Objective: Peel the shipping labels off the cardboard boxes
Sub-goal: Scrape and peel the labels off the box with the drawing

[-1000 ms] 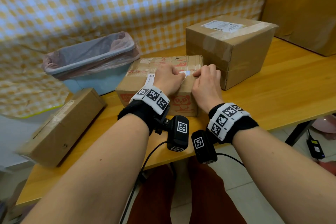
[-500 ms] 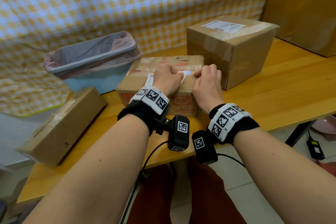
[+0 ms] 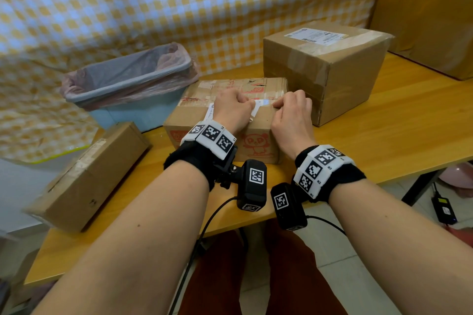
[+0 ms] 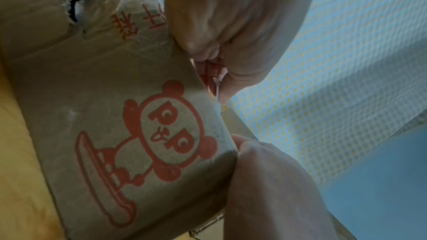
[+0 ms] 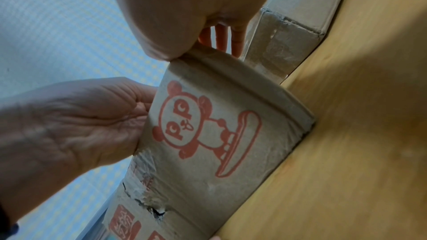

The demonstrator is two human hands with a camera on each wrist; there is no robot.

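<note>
White paper of the shipping label [image 3: 258, 106] just visible between two fists, centre of the head frame, stuck on top of the panda-printed box [image 3: 256, 143] on the wooden table [image 3: 396, 135]. Left hand [image 3: 231, 110] curled, thumb and finger clamped on a lifted edge of it; right hand [image 3: 293, 115] curled too, fingertips down at the label's right end, grip there impossible to tell.

Probably best done slowly: pull low and flat along the box top, hold the cardboard down with the other fist, and re-pinch close to the peel line to avoid tearing.

From the left wrist, centre frame: a thin white edge nipped between fingertips, hidden from the head camera by knuckles. From the head only: a second label [image 3: 316, 36], upper right, on the larger box [image 3: 327, 79], untouched.
</note>
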